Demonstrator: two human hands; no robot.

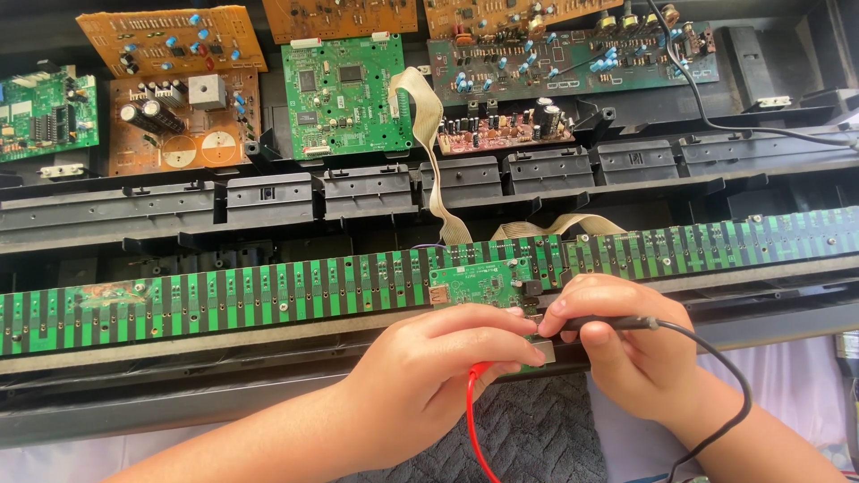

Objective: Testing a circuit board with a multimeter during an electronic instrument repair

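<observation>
Currently left hand (438, 376) pinches the red probe lead (472, 420), right hand (617, 344) grips the black probe (608, 322). Both tips meet at the small green board (479, 284) on the long key contact strip's (224, 300) front edge; hands touching, tight room.
</observation>
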